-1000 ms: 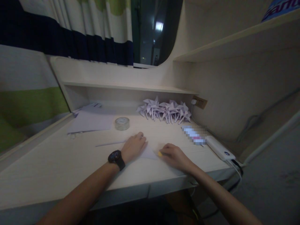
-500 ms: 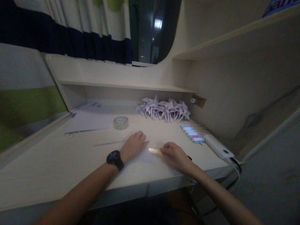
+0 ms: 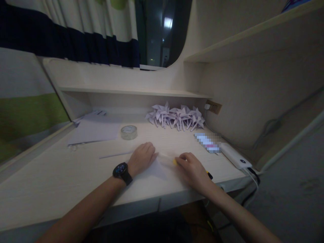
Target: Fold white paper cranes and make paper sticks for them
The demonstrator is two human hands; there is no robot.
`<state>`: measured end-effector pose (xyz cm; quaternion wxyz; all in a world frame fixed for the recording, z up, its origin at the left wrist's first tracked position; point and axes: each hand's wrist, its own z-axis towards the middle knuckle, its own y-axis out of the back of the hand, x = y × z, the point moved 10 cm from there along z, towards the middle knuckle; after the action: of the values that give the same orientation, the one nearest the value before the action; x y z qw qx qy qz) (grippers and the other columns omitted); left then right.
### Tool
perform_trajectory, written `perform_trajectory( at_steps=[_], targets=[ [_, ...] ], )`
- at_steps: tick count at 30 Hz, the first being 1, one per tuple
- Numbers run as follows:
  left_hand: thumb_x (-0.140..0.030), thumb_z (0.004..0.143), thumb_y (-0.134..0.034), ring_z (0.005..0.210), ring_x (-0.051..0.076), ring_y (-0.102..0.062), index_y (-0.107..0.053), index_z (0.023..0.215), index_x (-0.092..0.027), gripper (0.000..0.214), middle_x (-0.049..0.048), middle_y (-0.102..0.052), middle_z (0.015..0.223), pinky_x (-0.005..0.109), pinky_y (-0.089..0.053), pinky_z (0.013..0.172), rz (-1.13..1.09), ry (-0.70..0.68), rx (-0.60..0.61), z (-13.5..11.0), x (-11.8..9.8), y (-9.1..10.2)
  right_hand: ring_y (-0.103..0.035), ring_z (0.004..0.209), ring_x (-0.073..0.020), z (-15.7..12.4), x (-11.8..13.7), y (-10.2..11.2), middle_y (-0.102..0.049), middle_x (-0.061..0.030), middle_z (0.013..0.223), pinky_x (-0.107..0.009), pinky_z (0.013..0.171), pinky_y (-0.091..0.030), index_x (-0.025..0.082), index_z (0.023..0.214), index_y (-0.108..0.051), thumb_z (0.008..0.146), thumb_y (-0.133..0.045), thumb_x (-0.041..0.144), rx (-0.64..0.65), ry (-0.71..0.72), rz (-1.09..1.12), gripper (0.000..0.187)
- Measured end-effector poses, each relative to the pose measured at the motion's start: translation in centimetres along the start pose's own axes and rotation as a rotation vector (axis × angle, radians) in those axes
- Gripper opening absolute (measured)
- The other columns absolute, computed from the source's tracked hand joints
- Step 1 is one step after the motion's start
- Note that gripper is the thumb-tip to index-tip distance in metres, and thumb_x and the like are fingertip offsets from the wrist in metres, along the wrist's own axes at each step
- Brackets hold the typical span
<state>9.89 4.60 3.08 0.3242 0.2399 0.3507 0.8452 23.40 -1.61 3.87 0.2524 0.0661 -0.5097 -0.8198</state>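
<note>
My left hand, with a black watch on its wrist, lies palm down on a pale purple sheet of paper near the desk's front edge. Its fingers are together and slightly bent, pressing the sheet. My right hand is closed round a slim yellow tool whose dark rear end sticks out behind the hand. The tool's front end touches the paper just right of my left fingertips. I cannot make out what kind of tool it is.
On the pale wooden desk lie a thin purple strip, a tape roll and a stack of purple sheets. Several paper pinwheels stand at the back. A white power bank with cables sits at the right.
The yellow tool's tip showed bright and extended over the paper half a second ago; now my right hand has drawn it back a little. My left hand has stayed on the sheet.
</note>
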Motion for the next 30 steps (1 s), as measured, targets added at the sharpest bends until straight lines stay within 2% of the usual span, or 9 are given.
perform_trajectory(
  at_steps=[4,12,18,21,24,26,28,30],
  targets=[
    [-0.027,0.097,-0.034,0.076,0.022,-0.052,-0.05,0.083,-0.017,0.024,0.0078,-0.055,0.081,0.035,-0.043,0.068,-0.002,0.031,0.024,0.1,0.2,-0.1,-0.053,0.091,-0.0236,-0.3,-0.2,0.2,-0.06,-0.0126,0.099,-0.036,0.08,-0.046,0.014,0.105,-0.065,0.085,-0.054,0.011,-0.046,-0.015,-0.011,0.023],
    [-0.028,0.098,-0.033,0.078,0.022,-0.054,-0.053,0.084,-0.017,0.027,0.0079,-0.056,0.083,0.034,-0.042,0.07,0.069,0.115,0.126,0.5,0.8,-0.8,-0.052,0.085,-0.0195,-0.3,0.9,-2.7,-0.058,-0.0072,0.09,-0.03,0.074,-0.043,0.017,0.087,-0.065,0.081,-0.058,0.011,0.078,0.03,0.07,0.011],
    [-0.033,0.099,-0.031,0.075,0.022,-0.057,-0.055,0.089,-0.019,0.029,0.0083,-0.057,0.09,0.033,-0.041,0.063,0.069,0.261,0.222,0.3,2.1,-2.2,-0.053,0.082,-0.0174,0.3,0.6,-3.7,-0.059,-0.0061,0.086,-0.028,0.072,-0.04,0.018,0.085,-0.067,0.086,-0.056,0.018,0.159,0.038,0.125,0.011],
    [-0.031,0.098,-0.032,0.08,0.024,-0.058,-0.056,0.09,-0.018,0.029,0.01,-0.058,0.091,0.036,-0.043,0.068,0.091,0.299,0.24,0.4,2.3,-2.0,-0.053,0.082,-0.0173,0.6,0.1,-4.2,-0.06,-0.0059,0.085,-0.028,0.072,-0.039,0.018,0.086,-0.069,0.087,-0.057,0.021,0.196,0.033,0.138,0.012],
    [-0.025,0.095,-0.037,0.102,0.029,-0.055,-0.059,0.094,-0.015,0.024,0.0144,-0.06,0.104,0.045,-0.041,0.087,0.089,0.268,0.194,0.7,1.7,-0.7,-0.054,0.083,-0.0171,0.7,-0.3,-4.7,-0.061,-0.006,0.085,-0.027,0.072,-0.039,0.019,0.088,-0.07,0.088,-0.057,0.024,0.211,0.027,0.15,0.014],
    [-0.023,0.093,-0.04,0.119,0.031,-0.047,-0.06,0.101,-0.015,0.023,0.0144,-0.058,0.119,0.05,-0.032,0.1,0.026,0.203,0.173,0.7,0.8,0.1,-0.054,0.082,-0.017,0.8,-0.5,-4.8,-0.061,-0.0059,0.084,-0.027,0.071,-0.039,0.02,0.09,-0.071,0.089,-0.057,0.025,0.214,0.019,0.145,0.015],
    [-0.027,0.094,-0.041,0.131,0.03,-0.037,-0.061,0.108,-0.02,0.026,0.0092,-0.056,0.128,0.054,-0.021,0.108,-0.079,0.09,0.22,0.1,-0.4,0.1,-0.054,0.082,-0.0171,0.8,-0.5,-4.9,-0.061,-0.0059,0.084,-0.027,0.071,-0.039,0.02,0.09,-0.071,0.089,-0.057,0.025,0.218,0.019,0.138,0.016],
    [-0.037,0.096,-0.037,0.136,0.03,-0.03,-0.058,0.119,-0.028,0.032,0.0034,-0.052,0.137,0.059,-0.014,0.11,-0.178,0.003,0.317,-0.9,-1.4,-0.7,-0.055,0.083,-0.0173,0.8,-0.4,-4.8,-0.062,-0.006,0.085,-0.027,0.072,-0.039,0.02,0.091,-0.071,0.089,-0.056,0.024,0.223,0.025,0.138,0.016]
  ],
)
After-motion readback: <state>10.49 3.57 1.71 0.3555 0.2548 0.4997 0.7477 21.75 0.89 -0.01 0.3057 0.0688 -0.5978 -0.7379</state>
